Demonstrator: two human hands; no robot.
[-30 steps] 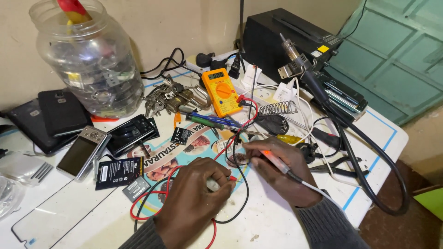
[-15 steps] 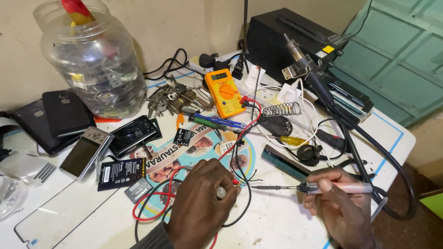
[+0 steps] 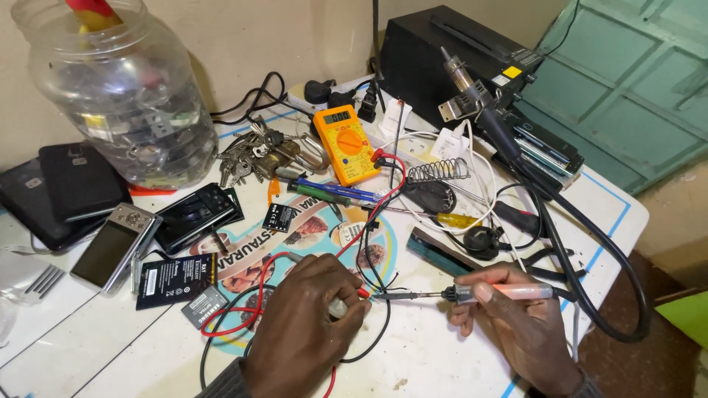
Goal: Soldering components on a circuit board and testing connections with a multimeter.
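Note:
My left hand (image 3: 299,332) rests on the white table, fingers pinched on a small pale part (image 3: 338,308). Red wire (image 3: 247,324) and black wire (image 3: 372,346) loop around that hand, and a red lead end lies at its fingertips. My right hand (image 3: 523,335) grips a soldering iron (image 3: 509,292) by its clear pinkish handle. The iron lies level and points left. Its thin metal tip (image 3: 387,296) reaches the small part at my left fingertips.
An orange multimeter (image 3: 346,144) lies behind the hands, with screwdrivers (image 3: 324,191) and keys (image 3: 254,151) near it. A big clear jar (image 3: 125,96), phones (image 3: 195,214) and flat batteries (image 3: 173,280) are on the left. A black station box (image 3: 442,55), coil stand (image 3: 439,172) and thick black hose (image 3: 590,287) are on the right.
My right hand pulled the soldering iron away to the right, then brought its tip back left to the part in my left fingers. My left hand stayed in place.

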